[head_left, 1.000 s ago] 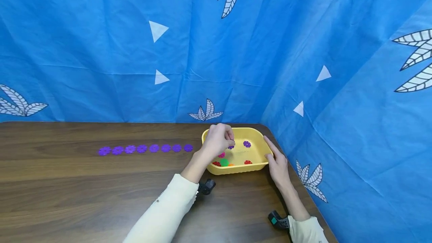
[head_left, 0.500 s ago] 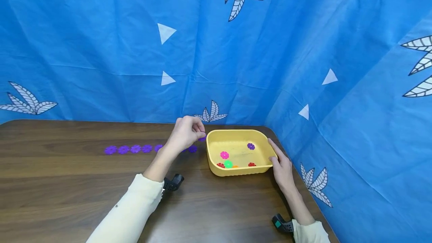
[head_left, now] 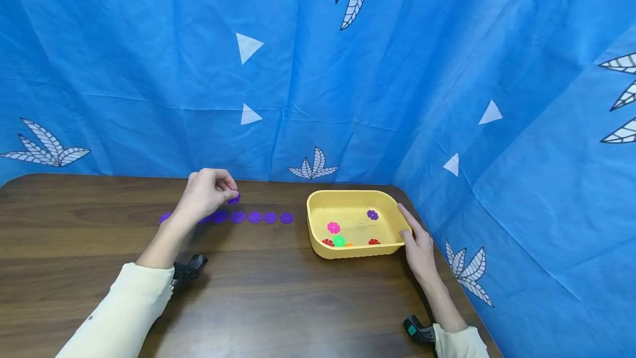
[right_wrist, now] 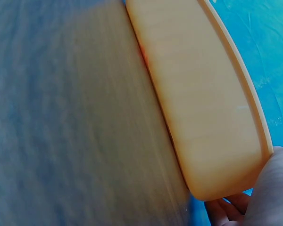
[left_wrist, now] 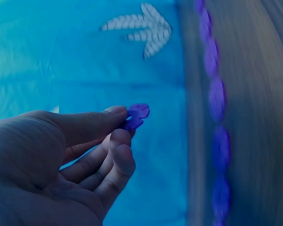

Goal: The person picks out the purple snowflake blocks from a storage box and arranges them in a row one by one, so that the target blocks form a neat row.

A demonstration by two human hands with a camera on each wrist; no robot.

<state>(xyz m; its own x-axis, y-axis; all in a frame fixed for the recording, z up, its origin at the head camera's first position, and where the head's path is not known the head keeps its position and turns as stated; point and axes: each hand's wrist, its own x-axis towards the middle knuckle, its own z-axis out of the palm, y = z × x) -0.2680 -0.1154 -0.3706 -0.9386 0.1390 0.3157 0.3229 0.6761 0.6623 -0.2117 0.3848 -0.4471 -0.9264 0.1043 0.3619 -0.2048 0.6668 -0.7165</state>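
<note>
Between its thumb and fingers my left hand (head_left: 205, 191) pinches a purple flower-shaped plastic disc (left_wrist: 139, 112), held over the table behind a row of like discs. That row of purple discs (head_left: 254, 217) lies flat on the table, running left to right; the left forearm and hand cover part of it. My right hand (head_left: 419, 252) grips the right end of a yellow plastic basin (head_left: 355, 251), thumb at the rim and fingers along the outside. Inside the basin lie a purple disc (head_left: 372, 215), a pink disc (head_left: 333, 227), a green disc (head_left: 339, 241) and several red and orange ones.
The brown wooden table (head_left: 278, 297) meets a blue patterned cloth (head_left: 199, 137) at its back and right edges. The basin stands near the table's back right corner. Each wrist wears a black camera band.
My left hand has taken a purple disc out of the basin and carried it left, to behind the row. The right hand keeps its hold on the basin.
</note>
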